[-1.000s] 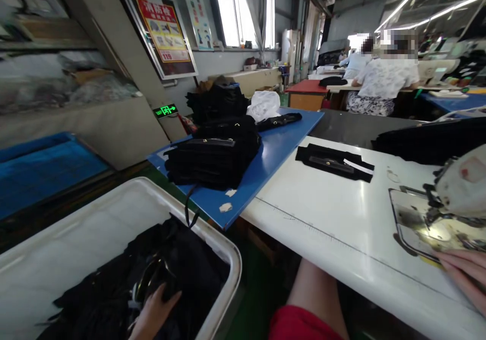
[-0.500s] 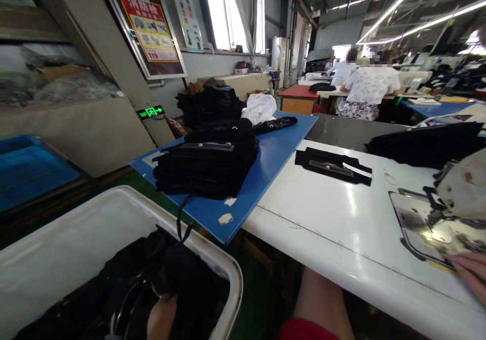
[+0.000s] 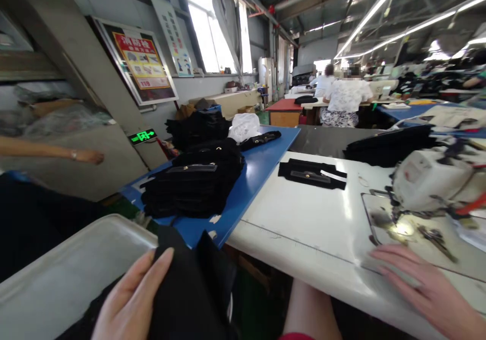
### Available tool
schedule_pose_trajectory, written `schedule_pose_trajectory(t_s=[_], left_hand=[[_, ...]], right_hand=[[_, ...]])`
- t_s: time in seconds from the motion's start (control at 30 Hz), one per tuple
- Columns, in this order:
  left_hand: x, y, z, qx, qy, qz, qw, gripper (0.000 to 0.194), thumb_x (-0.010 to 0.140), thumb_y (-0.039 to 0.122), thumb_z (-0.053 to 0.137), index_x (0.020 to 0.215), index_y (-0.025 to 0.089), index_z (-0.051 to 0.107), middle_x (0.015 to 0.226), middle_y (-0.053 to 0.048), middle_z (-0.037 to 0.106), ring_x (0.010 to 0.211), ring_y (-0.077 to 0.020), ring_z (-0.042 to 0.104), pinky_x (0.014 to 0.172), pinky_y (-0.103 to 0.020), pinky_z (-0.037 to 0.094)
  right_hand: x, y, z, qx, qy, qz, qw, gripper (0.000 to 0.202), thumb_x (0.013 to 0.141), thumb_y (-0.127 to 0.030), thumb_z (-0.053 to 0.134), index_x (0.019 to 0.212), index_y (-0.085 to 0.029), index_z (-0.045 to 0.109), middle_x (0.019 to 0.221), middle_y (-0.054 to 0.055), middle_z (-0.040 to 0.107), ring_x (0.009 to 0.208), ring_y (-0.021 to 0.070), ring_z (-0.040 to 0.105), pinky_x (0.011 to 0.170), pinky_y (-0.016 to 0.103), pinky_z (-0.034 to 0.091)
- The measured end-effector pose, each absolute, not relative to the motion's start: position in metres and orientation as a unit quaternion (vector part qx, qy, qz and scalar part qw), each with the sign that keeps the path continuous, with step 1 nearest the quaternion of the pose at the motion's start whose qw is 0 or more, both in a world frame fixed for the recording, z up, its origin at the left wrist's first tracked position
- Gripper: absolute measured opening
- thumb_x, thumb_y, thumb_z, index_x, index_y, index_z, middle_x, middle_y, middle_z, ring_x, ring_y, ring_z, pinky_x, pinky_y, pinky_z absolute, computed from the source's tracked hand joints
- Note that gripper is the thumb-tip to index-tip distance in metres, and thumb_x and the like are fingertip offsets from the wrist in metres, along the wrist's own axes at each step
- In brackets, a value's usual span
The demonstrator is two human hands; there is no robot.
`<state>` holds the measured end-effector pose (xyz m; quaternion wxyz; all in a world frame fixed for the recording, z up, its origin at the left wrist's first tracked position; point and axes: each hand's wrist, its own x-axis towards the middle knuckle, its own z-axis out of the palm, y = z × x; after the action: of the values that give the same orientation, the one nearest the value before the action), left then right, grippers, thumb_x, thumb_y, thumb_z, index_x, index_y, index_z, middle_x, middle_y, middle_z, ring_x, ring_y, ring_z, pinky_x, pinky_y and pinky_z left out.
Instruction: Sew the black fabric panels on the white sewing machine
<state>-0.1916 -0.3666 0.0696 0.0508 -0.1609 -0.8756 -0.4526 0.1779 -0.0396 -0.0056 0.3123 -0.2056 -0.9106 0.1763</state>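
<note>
My left hand [image 3: 132, 292] grips a black fabric piece [image 3: 186, 284], lifted above the edge of the white bin [image 3: 114, 234]; the piece's lower part runs out of view. On the white sewing table [image 3: 288, 223], my right hand [image 3: 413, 274] rests with its fingers stretched out and nothing in them. Just beyond those fingers is the sewing machine [image 3: 425, 178], its needle area lit. A flat black panel [image 3: 313, 173] with a zipper-like strip and a white strip lies on the table, away from both hands.
A stack of black fabric pieces [image 3: 193, 183] sits on the blue board [image 3: 266, 163], with a white plastic bag [image 3: 243, 126] behind it. More black fabric [image 3: 387, 145] lies right of centre. Another person's arm [image 3: 49, 149] reaches in at left. Co-workers [image 3: 349, 97] sit farther back.
My left hand has come up out of the bin with the black fabric piece. My right hand shows more fully on the table. Another person's arm has appeared at left.
</note>
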Motion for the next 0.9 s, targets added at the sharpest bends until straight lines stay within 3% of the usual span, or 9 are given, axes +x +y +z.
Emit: schedule_pose_trajectory(t_s=[0.07,0.13,0.23,0.33,0.4,0.47,0.53,0.73,0.9], left_hand=[[-0.164,-0.292,0.084,-0.160,-0.820,-0.543,-0.084,0.051,0.076,0.062,0.056,0.107,0.022,0.064,0.075,-0.001,0.072,0.066,-0.0223,0.069,0.061,-0.034,0.058],[-0.142,-0.217,0.085,-0.242,-0.787,-0.543,-0.166,0.047,0.072,0.062,0.058,0.091,0.020,0.064,0.077,-0.003,0.071,0.071,-0.0224,0.068,0.059,-0.031,0.056],[-0.115,-0.126,0.067,-0.377,-0.754,-0.483,-0.238,0.042,0.076,0.061,0.053,0.075,0.019,0.060,0.075,-0.005,0.068,0.074,-0.0232,0.067,0.058,-0.030,0.054],[-0.093,-0.073,0.046,-0.442,-0.724,-0.446,-0.287,0.039,0.080,0.056,0.052,0.078,0.018,0.063,0.080,-0.008,0.070,0.081,-0.0259,0.068,0.062,-0.032,0.055],[-0.083,-0.057,0.037,-0.466,-0.704,-0.433,-0.316,0.036,0.083,0.051,0.052,0.092,0.018,0.065,0.092,-0.010,0.072,0.090,-0.0269,0.069,0.067,-0.034,0.057],[-0.080,-0.052,0.031,-0.474,-0.686,-0.440,-0.335,0.037,0.087,0.047,0.050,0.106,0.018,0.064,0.108,-0.013,0.070,0.099,-0.0272,0.068,0.071,-0.036,0.058],[-0.080,-0.051,0.028,-0.482,-0.681,-0.446,-0.325,0.041,0.092,0.048,0.045,0.116,0.019,0.061,0.117,-0.015,0.067,0.104,-0.0273,0.067,0.076,-0.038,0.059],[-0.069,-0.053,0.014,-0.716,-0.636,-0.284,-0.045,0.045,0.091,0.044,0.045,0.128,0.021,0.058,0.140,-0.010,0.054,0.127,-0.0275,0.052,0.102,-0.045,0.047],[-0.049,-0.047,-0.003,-0.829,-0.542,-0.123,0.060,0.048,0.093,0.039,0.043,0.139,0.025,0.050,0.147,-0.006,0.046,0.135,-0.0264,0.042,0.106,-0.046,0.042]], right_hand=[[0.150,-0.065,0.017,-0.219,-0.887,0.307,0.266,0.035,0.090,-0.043,0.057,0.122,-0.031,0.064,0.122,0.007,0.066,0.107,0.0249,0.065,0.087,0.038,0.058],[0.129,-0.074,0.030,-0.207,-0.836,0.467,0.200,0.046,0.092,-0.046,0.054,0.135,-0.026,0.054,0.131,0.011,0.061,0.114,0.0247,0.062,0.093,0.040,0.055],[0.119,-0.060,0.027,-0.254,-0.732,0.593,0.220,0.045,0.094,-0.047,0.050,0.133,-0.023,0.055,0.135,0.011,0.058,0.123,0.0243,0.056,0.098,0.043,0.050],[0.131,-0.034,0.010,-0.307,-0.628,0.665,0.266,0.042,0.092,-0.041,0.055,0.129,-0.022,0.057,0.126,0.012,0.064,0.111,0.0239,0.063,0.088,0.042,0.054],[0.142,-0.022,-0.001,-0.316,-0.601,0.674,0.292,0.051,0.079,-0.032,0.070,0.128,-0.022,0.057,0.119,0.011,0.067,0.107,0.0241,0.065,0.087,0.040,0.054],[0.150,-0.015,-0.008,-0.302,-0.605,0.667,0.313,0.064,0.065,-0.019,0.079,0.125,-0.023,0.057,0.118,0.008,0.067,0.105,0.0241,0.065,0.088,0.039,0.054],[0.152,-0.013,-0.011,-0.287,-0.621,0.653,0.326,0.071,0.060,-0.008,0.076,0.126,-0.024,0.055,0.119,0.006,0.066,0.103,0.0231,0.066,0.087,0.038,0.055],[0.149,-0.011,-0.011,-0.395,-0.698,0.470,0.368,0.074,0.071,-0.003,0.062,0.140,-0.021,0.041,0.129,0.014,0.058,0.109,0.0229,0.062,0.090,0.039,0.054],[0.197,0.010,-0.004,-0.358,-0.822,0.234,0.375,0.043,0.080,-0.007,0.057,0.120,-0.022,0.062,0.125,0.011,0.062,0.115,0.0228,0.059,0.100,0.042,0.048]])
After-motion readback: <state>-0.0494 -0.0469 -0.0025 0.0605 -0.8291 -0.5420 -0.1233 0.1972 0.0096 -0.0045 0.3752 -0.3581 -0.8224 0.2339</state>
